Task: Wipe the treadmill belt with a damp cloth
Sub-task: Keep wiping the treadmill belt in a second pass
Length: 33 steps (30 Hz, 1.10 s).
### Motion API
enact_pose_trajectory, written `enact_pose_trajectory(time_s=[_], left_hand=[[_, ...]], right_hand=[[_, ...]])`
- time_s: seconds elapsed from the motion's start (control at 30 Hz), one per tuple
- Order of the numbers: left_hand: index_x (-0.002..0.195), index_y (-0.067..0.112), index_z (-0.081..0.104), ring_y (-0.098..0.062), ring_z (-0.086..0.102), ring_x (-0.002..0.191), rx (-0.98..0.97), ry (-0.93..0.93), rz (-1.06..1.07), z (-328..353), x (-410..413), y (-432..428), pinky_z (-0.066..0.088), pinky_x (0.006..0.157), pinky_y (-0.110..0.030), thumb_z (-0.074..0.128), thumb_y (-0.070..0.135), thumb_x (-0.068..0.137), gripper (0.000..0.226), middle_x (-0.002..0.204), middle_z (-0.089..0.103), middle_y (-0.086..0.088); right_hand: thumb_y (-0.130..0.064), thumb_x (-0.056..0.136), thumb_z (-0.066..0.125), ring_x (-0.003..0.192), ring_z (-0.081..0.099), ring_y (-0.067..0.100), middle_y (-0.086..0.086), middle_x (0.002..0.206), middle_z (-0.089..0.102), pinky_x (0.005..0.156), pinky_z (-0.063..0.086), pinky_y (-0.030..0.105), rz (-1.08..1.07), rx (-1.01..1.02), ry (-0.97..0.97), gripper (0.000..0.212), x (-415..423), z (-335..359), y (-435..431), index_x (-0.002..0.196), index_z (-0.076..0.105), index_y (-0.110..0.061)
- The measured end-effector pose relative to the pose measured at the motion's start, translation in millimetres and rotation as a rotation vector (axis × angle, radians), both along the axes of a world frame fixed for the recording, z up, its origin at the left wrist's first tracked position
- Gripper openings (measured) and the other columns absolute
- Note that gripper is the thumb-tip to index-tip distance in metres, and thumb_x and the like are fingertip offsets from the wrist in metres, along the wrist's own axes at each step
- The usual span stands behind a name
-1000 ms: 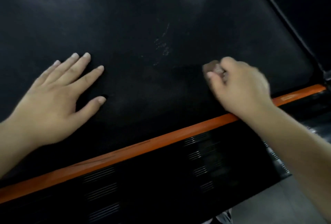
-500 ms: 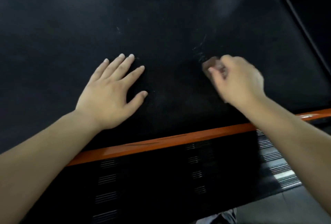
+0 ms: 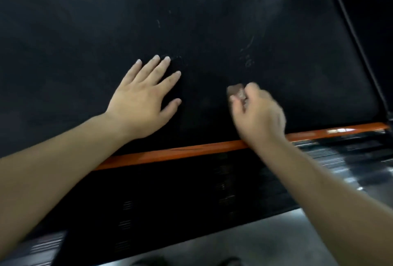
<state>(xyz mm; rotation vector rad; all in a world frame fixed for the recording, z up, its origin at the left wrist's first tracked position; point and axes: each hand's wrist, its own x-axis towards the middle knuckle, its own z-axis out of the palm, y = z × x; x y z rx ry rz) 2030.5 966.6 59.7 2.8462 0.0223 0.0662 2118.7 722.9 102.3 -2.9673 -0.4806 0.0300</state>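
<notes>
Right hand (image 3: 258, 114) dragged crumpled cloth (image 3: 235, 90) down matte belt (image 3: 85, 31).

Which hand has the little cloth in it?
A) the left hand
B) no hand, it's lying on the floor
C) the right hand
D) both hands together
C: the right hand has its fingers curled round the cloth on the belt, while the left hand lies flat on the belt with its fingers spread and holds nothing.

text: none readable | treadmill belt (image 3: 191, 20): only faint pale scuffs, no letters
</notes>
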Motion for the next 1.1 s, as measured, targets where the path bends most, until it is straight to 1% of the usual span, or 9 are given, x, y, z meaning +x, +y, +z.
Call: enact_pose_trajectory(time_s=[0.1,0.23,0.4,0.53,0.6,0.7,0.83,0.97,1.1], left_hand=[[0.159,0.027,0.032,-0.023,0.007,0.157,0.035,0.004,0.008,0,-12,11,0.005,0.128,-0.048,0.022,0.064,0.097,0.072,0.169,0.017,-0.007],[0.158,0.028,0.034,-0.023,0.008,0.157,0.042,-0.011,0.051,-2,-30,32,0.006,0.128,-0.047,0.025,0.066,0.097,0.072,0.169,0.017,-0.007],[0.159,0.031,0.032,-0.022,0.008,0.157,0.07,0.014,0.045,1,-35,41,0.004,0.127,-0.048,0.026,0.065,0.097,0.071,0.17,0.016,-0.005],[0.16,0.035,0.027,-0.018,0.003,0.158,0.104,0.052,0.039,1,-43,69,0.001,0.127,-0.048,0.024,0.067,0.098,0.07,0.171,0.011,0.0],[0.159,0.035,0.029,-0.016,0.002,0.158,0.076,0.035,0.065,-2,-44,70,-0.001,0.127,-0.049,0.027,0.062,0.099,0.066,0.171,0.011,0.001],[0.159,0.033,0.031,-0.019,0.001,0.158,0.054,0.028,0.138,-2,-41,65,-0.005,0.124,-0.058,0.03,0.057,0.099,0.064,0.171,0.011,0.0],[0.159,0.031,0.03,-0.023,0.001,0.158,0.064,0.059,0.192,2,-43,65,-0.003,0.123,-0.063,0.031,0.057,0.097,0.068,0.171,0.012,-0.001],[0.16,0.032,0.029,-0.021,0.0,0.158,0.067,0.086,0.184,3,-42,63,-0.003,0.124,-0.059,0.029,0.056,0.097,0.067,0.171,0.011,0.001],[0.16,0.033,0.026,-0.02,-0.002,0.158,0.084,0.114,0.188,4,-42,63,-0.003,0.125,-0.058,0.028,0.055,0.098,0.067,0.171,0.009,0.001]], right_hand=[[-0.048,0.096,0.05,0.072,0.05,0.027,0.002,0.087,0.054,0.059,0.031,0.032,0.113,-0.073,0.039,0.025,3,6,-13,0.087,0.04,-0.027],[-0.044,0.098,0.047,0.077,0.053,0.034,0.012,0.098,0.06,0.061,0.032,0.034,-0.18,-0.06,-0.018,0.022,14,11,-21,0.094,0.043,-0.023],[-0.049,0.096,0.051,0.07,0.045,0.018,-0.005,0.086,0.048,0.054,0.031,0.03,0.29,0.036,0.087,0.025,-26,4,46,0.089,0.036,-0.03],[-0.046,0.097,0.051,0.078,0.052,0.025,0.004,0.097,0.056,0.057,0.029,0.03,-0.004,0.048,-0.008,0.021,18,3,36,0.096,0.048,-0.025],[-0.044,0.096,0.053,0.084,0.056,0.028,0.004,0.097,0.055,0.059,0.031,0.031,0.16,0.14,-0.021,0.021,-2,-4,53,0.098,0.05,-0.024],[-0.047,0.093,0.057,0.075,0.046,0.019,-0.004,0.087,0.045,0.053,0.027,0.029,0.478,0.15,0.07,0.024,-11,-5,68,0.088,0.041,-0.029],[-0.045,0.096,0.054,0.085,0.055,0.023,-0.002,0.093,0.046,0.059,0.032,0.03,0.283,0.19,-0.015,0.022,21,-5,92,0.102,0.055,-0.024],[-0.049,0.092,0.058,0.088,0.056,0.023,-0.004,0.091,0.045,0.06,0.032,0.03,0.807,0.191,0.105,0.026,-4,-8,95,0.096,0.057,-0.024],[-0.049,0.094,0.055,0.092,0.059,0.03,0.0,0.094,0.046,0.063,0.032,0.033,0.446,0.215,0.032,0.026,28,-8,104,0.098,0.055,-0.023]])
